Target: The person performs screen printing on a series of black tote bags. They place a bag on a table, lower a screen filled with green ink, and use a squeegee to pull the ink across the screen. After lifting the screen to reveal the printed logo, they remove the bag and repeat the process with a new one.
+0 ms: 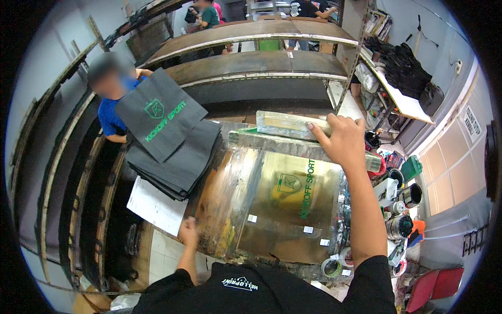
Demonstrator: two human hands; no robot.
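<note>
My right hand [342, 138] reaches to the far side of the worktable, its thumb on the near face of a pale, ink-stained wooden bar [285, 124] and its fingers over the top. A thicker wooden beam [256, 140] lies just below that bar. Nearer me is a glossy yellowish panel [277, 167] with a green shield emblem and lettering. My left hand [188, 232] is curled closed at the table's left edge, by a white sheet [157, 204], with nothing visible in it. Beyond the sheet lies a stack of black bags [175, 170]; the top one [162, 112] bears a green print.
A person in blue [112, 118] stands at the far left, a hand near the top bag. Tall racks [83, 183] line the left; long shelves [251, 34] cross the back. Ink pots [400, 225] and a green container [411, 167] crowd the right. Red chairs [434, 288] stand lower right.
</note>
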